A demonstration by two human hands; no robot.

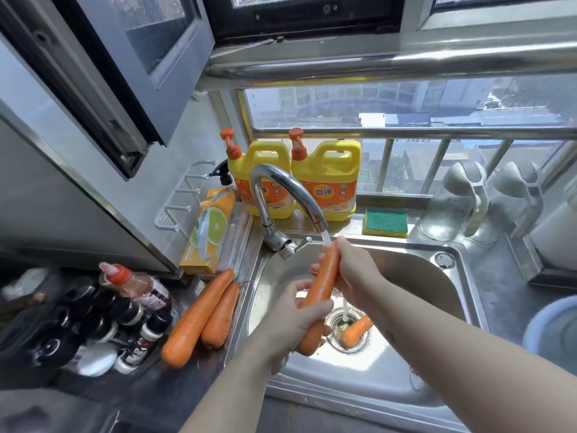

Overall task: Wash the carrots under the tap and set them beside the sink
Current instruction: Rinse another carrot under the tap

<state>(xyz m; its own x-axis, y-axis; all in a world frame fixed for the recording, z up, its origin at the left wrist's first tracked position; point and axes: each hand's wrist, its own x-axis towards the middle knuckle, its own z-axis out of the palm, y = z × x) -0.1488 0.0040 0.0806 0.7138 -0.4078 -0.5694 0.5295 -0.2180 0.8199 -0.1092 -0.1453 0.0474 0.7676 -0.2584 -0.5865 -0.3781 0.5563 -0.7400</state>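
Note:
A long orange carrot (321, 285) is held tilted over the steel sink (406, 385), its tip under the running tap (281, 189). My left hand (296, 320) grips its thick lower end. My right hand (352, 270) wraps around its upper part near the water stream. Another carrot (357, 331) lies in the sink bottom by the drain. Two carrots (199, 317) lie side by side on the counter just left of the sink.
Two yellow detergent jugs (324, 179) stand behind the tap, with a green and yellow sponge (386, 222) to their right. Dark sauce bottles (125, 314) crowd the left counter. Clear glass jugs (452, 207) stand at the right, and a blue basin (552, 326) sits at the right edge.

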